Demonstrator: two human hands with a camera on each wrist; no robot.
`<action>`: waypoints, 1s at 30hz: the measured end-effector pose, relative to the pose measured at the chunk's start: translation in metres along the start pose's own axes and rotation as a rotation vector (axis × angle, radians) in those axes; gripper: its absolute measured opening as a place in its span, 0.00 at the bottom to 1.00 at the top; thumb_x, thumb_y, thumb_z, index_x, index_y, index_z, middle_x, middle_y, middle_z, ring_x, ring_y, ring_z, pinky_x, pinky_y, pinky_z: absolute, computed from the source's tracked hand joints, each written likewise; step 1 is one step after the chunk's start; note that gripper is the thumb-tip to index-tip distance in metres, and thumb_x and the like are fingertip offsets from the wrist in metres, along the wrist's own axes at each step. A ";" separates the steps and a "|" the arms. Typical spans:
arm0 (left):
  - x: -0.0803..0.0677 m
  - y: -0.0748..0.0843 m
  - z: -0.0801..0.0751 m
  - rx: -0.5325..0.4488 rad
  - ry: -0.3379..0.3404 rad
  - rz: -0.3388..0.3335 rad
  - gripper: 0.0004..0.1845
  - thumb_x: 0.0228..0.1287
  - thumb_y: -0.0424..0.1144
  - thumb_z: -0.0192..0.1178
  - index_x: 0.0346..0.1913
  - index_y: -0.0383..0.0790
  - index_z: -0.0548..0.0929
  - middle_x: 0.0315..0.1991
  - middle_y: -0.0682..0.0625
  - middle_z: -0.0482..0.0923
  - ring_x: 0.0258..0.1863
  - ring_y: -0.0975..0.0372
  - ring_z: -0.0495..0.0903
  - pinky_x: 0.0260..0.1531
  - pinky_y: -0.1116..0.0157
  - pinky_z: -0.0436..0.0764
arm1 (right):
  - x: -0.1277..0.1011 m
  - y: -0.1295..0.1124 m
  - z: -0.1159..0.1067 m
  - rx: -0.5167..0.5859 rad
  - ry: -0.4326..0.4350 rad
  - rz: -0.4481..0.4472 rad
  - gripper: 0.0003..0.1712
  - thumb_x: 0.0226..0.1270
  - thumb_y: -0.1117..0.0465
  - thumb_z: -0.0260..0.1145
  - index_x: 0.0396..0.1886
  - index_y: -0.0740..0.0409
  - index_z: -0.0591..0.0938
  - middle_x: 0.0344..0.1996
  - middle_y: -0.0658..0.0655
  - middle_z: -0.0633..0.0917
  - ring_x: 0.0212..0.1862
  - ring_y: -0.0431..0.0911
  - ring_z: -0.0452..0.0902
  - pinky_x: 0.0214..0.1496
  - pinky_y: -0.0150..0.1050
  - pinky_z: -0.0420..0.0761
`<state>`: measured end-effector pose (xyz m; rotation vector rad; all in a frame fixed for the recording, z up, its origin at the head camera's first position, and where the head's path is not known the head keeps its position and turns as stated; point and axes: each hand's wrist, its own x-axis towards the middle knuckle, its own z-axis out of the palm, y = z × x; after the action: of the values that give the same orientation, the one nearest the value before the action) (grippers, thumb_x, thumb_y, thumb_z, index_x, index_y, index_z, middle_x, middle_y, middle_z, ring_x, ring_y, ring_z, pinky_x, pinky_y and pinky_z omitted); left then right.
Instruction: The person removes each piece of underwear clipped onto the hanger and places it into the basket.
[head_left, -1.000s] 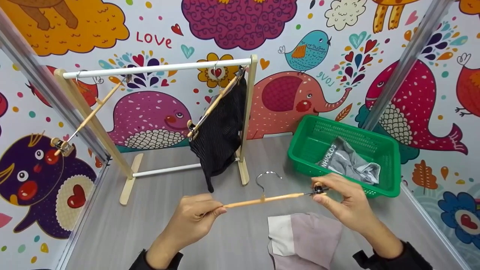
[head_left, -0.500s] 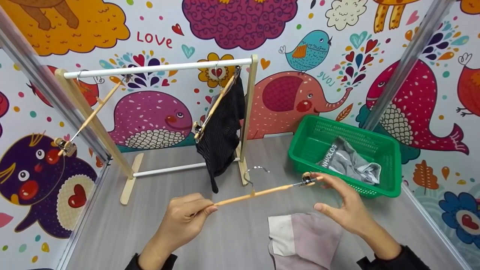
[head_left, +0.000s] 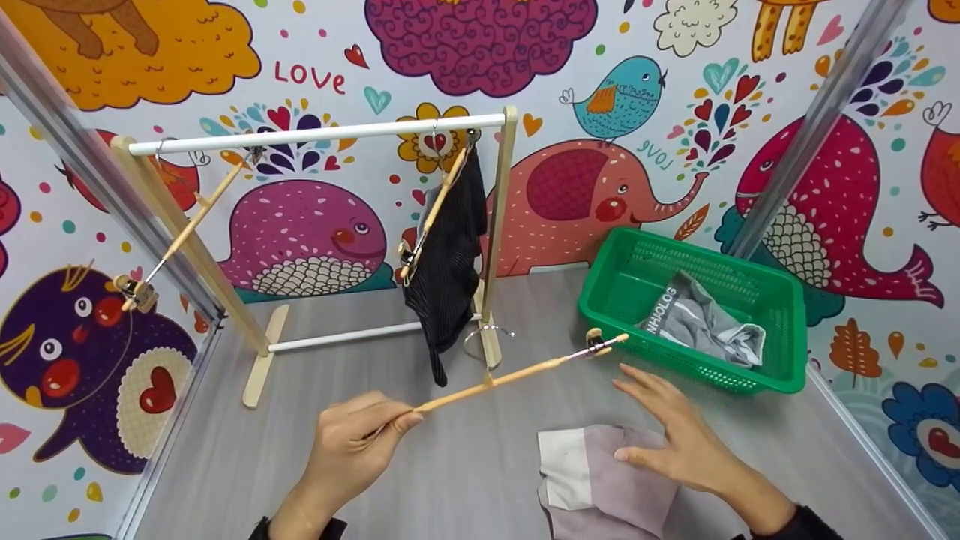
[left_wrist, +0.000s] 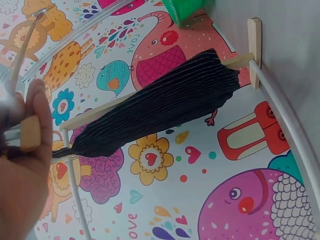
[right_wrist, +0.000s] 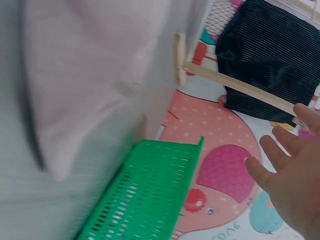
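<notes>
Between thumb and fingers my left hand (head_left: 352, 446) pinches the left end of a wooden clip hanger (head_left: 517, 375). The hanger tilts up to the right, its metal hook upward and a clip at its far end; the left clip is hidden in the hand. My right hand (head_left: 682, 446), fingers spread and holding nothing, hovers over the right part of a folded mauve and white garment (head_left: 626, 472) on the table. In the left wrist view, the left hand (left_wrist: 22, 170) is at the left edge. The right wrist view shows the right hand's (right_wrist: 295, 172) extended fingers.
A rack (head_left: 322, 136) at the back left carries a bare clip hanger (head_left: 199, 214) and another with black striped clothing (head_left: 450, 277). To the right is a green basket (head_left: 787, 330) holding a grey garment (head_left: 697, 322) with lettering on its band. Patterned walls enclose the table.
The right hand has let go of the hanger's right clip and moved down toward the mauve garment. The left hand has shifted slightly left, the hanger's right end rising.
</notes>
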<state>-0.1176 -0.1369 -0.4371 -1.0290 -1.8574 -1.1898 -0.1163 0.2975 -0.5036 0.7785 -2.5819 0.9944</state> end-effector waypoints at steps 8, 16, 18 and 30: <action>-0.003 -0.003 0.000 0.014 0.039 0.006 0.09 0.69 0.40 0.70 0.32 0.38 0.90 0.21 0.52 0.78 0.15 0.68 0.67 0.16 0.78 0.66 | -0.016 0.017 0.025 -0.125 -0.080 -0.032 0.55 0.45 0.35 0.84 0.72 0.55 0.78 0.71 0.67 0.74 0.67 0.71 0.71 0.55 0.75 0.74; -0.007 -0.006 0.000 0.028 0.070 0.011 0.10 0.68 0.40 0.70 0.31 0.37 0.90 0.20 0.52 0.79 0.15 0.68 0.68 0.16 0.77 0.67 | -0.029 0.026 0.045 -0.187 -0.235 -0.027 0.60 0.46 0.24 0.78 0.71 0.59 0.78 0.69 0.69 0.75 0.68 0.68 0.71 0.60 0.74 0.72; -0.007 -0.007 0.000 0.033 0.076 0.016 0.11 0.68 0.41 0.70 0.31 0.37 0.90 0.20 0.52 0.80 0.15 0.68 0.69 0.16 0.78 0.67 | -0.031 0.028 0.047 -0.196 -0.265 -0.020 0.61 0.46 0.23 0.78 0.71 0.58 0.77 0.69 0.69 0.75 0.68 0.67 0.71 0.60 0.73 0.72; -0.007 -0.007 -0.006 0.050 0.115 0.007 0.12 0.68 0.39 0.71 0.31 0.34 0.90 0.22 0.49 0.83 0.17 0.67 0.73 0.17 0.77 0.71 | -0.039 0.027 0.050 -0.239 -0.407 -0.016 0.61 0.41 0.27 0.83 0.72 0.55 0.77 0.68 0.67 0.75 0.65 0.64 0.73 0.59 0.70 0.75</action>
<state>-0.1201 -0.1461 -0.4440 -0.9198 -1.7836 -1.1674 -0.1027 0.2950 -0.5714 1.0202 -2.9537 0.5485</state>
